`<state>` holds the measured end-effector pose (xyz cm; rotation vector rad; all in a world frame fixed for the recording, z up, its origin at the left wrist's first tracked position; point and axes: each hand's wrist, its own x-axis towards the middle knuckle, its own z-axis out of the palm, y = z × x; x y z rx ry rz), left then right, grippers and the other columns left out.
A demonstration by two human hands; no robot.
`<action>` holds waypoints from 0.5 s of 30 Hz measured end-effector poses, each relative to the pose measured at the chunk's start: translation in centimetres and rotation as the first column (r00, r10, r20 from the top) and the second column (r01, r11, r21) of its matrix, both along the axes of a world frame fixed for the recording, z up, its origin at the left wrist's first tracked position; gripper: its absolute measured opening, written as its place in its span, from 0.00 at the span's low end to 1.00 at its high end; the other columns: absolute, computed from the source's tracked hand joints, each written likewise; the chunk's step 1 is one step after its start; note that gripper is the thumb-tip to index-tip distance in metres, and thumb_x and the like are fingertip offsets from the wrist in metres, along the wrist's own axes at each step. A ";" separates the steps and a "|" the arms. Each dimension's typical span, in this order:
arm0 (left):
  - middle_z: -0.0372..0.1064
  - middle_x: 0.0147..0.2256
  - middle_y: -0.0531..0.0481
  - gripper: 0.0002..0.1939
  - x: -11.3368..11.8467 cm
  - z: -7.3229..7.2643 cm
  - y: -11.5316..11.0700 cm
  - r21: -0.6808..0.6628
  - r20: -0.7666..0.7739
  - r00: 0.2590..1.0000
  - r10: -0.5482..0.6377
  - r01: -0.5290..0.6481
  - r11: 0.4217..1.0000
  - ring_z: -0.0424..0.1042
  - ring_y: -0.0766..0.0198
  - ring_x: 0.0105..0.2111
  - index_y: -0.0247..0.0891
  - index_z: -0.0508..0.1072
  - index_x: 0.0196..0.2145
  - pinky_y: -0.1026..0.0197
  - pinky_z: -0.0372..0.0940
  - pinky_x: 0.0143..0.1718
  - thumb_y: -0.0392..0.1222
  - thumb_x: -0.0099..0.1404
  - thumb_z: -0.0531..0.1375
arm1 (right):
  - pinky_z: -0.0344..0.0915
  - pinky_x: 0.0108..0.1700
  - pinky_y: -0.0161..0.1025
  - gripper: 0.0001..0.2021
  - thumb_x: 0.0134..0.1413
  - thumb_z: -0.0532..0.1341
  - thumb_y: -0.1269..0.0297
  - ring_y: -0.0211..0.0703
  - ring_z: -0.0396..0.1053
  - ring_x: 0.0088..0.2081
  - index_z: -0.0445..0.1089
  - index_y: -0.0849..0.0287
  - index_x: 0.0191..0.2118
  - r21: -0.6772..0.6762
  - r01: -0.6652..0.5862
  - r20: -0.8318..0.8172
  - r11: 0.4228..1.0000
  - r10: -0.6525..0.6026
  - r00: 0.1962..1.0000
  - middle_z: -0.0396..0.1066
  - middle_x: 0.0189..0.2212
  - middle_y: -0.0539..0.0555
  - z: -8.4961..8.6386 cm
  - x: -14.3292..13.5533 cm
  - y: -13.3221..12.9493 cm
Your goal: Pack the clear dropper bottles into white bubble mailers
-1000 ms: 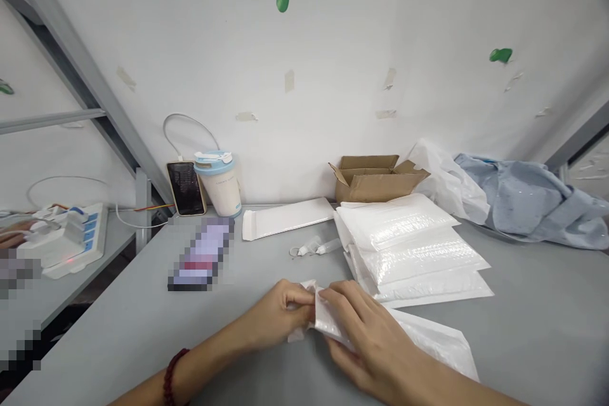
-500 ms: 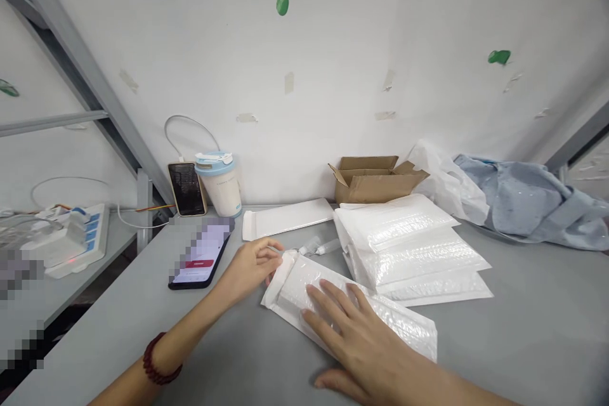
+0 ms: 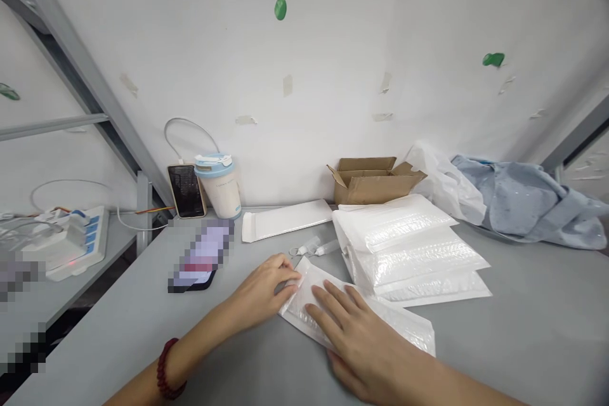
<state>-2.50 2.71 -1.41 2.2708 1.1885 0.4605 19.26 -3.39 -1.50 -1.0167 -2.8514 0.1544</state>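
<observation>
A white bubble mailer (image 3: 408, 325) lies slantwise on the grey table in front of me. At its left end my left hand (image 3: 267, 288) pinches the flap, which is folded over onto the mailer. My right hand (image 3: 354, 333) rests flat across the middle of the mailer, fingers spread, thumb near its lower edge. Just beyond the folded end are two small clear plastic pieces (image 3: 311, 245), one with a ring; their exact kind is too small to tell. Another white mailer (image 3: 292, 219) lies flat farther back.
A stack of bubble mailers (image 3: 419, 244) is at right, before an open cardboard box (image 3: 378, 189), a white plastic bag (image 3: 445, 187) and blue-grey cloth (image 3: 528, 203). At left are a phone (image 3: 202, 257), a lidded cup (image 3: 221, 190), another phone (image 3: 186, 191) and a power strip (image 3: 98, 238).
My left hand has moved right and folded the flap over onto the mailer. My right hand stays on the mailer, its thumb now closer to the edge.
</observation>
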 end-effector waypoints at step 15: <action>0.62 0.54 0.48 0.17 -2.0 0.2 1.8 -0.103 0.107 0.960 -0.260 0.271 0.957 0.61 0.57 0.53 0.46 0.72 0.46 0.56 0.57 0.53 0.33 0.60 0.55 | 0.65 0.41 0.40 0.25 0.45 0.53 0.77 0.45 0.67 0.42 0.58 0.57 0.52 -0.362 0.106 -0.234 0.926 -0.200 0.951 0.67 0.45 0.56 2.5 0.8 0.5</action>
